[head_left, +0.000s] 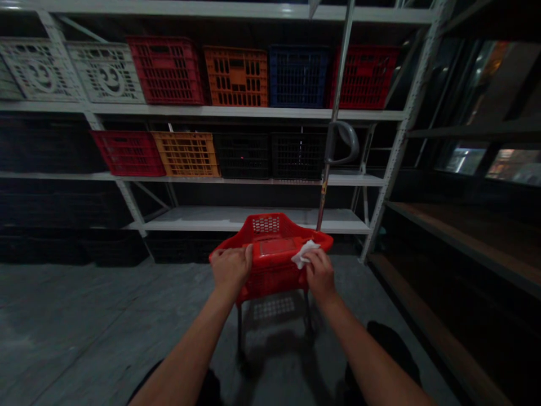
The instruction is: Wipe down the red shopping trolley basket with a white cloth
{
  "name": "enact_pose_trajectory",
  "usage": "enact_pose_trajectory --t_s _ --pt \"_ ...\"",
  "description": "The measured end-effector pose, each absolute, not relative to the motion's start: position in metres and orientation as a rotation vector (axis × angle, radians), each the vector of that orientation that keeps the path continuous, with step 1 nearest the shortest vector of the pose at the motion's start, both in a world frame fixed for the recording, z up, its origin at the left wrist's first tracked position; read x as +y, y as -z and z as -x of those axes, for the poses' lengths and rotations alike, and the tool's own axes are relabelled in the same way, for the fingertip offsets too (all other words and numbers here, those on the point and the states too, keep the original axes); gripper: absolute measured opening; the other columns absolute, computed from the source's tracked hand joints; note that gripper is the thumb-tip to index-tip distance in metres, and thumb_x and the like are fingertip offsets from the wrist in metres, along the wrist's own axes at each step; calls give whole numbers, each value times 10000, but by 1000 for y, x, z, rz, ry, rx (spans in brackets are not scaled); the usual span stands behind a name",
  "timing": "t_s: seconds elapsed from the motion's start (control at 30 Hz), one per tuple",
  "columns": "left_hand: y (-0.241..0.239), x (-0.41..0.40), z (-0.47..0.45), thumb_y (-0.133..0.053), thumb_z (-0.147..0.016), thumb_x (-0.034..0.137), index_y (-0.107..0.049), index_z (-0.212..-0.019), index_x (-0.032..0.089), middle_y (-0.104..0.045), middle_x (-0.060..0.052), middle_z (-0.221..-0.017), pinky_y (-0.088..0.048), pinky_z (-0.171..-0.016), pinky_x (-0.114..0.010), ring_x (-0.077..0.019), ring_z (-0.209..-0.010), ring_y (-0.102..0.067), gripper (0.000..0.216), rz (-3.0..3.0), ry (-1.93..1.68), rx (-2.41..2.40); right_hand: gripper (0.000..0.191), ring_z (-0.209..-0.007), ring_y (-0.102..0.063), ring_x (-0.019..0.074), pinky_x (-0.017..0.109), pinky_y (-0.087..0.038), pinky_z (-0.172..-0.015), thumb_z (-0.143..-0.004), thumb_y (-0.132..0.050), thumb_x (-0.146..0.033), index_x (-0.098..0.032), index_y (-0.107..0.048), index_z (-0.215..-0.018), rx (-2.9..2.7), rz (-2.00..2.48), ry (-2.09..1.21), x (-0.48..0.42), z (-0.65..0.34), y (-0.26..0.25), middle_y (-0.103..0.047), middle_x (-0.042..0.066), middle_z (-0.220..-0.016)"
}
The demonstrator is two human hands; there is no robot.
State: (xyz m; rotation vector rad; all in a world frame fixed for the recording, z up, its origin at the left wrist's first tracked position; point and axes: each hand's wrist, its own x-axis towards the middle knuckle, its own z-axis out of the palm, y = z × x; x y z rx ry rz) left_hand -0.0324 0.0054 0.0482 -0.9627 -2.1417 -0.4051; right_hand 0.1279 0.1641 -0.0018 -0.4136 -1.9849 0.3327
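Observation:
A small red plastic shopping cart stands on the floor in front of me, with perforated walls and dark legs. My left hand is wrapped over the left part of its near rim, which forms the handle. In my right hand is a crumpled white tissue, pressed against the right side of that handle. A metal pole with a grey loop grip rises from the cart's right side. The lower ends of the cart's legs are dark and hard to make out.
Behind the cart, a white metal rack carries several plastic crates, among them an orange crate, a blue crate and a yellow crate. Dark shelving runs along the right. The grey concrete floor spreads to the left.

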Motion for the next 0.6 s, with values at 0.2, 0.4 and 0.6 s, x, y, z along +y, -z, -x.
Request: enact_pose_trajectory --t_s 0.2,0.4,0.6 --pt "-47 7 37 -237 -873 360 -631 -607 179 -677 -70 -642 -293 -691 -369 -214 -650 -599 509 971 398 -2128 199 -918 -486 183 297 -348 -824 -823 -456 -111 -183 -622 -907 -2165 261 -311 138 -99 -32 -570 66 -938" --pt "-46 3 50 -238 -873 357 -623 -591 173 -674 -79 -635 -293 -706 -376 -213 -647 -598 512 961 414 -2112 200 -936 -518 182 306 -305 -823 -814 -440 -95 -183 -594 -907 -2395 408 -247 165 -128 -56 -624 51 -974" --pt "-45 10 52 -249 -870 340 -617 -584 174 -669 -70 -622 -284 -670 -357 -202 -629 -596 495 938 393 -2083 221 -843 -570 177 246 -359 -718 -831 -410 -149 -181 -597 -944 -2634 548 -169 194 -118 -80 -655 71 -890"
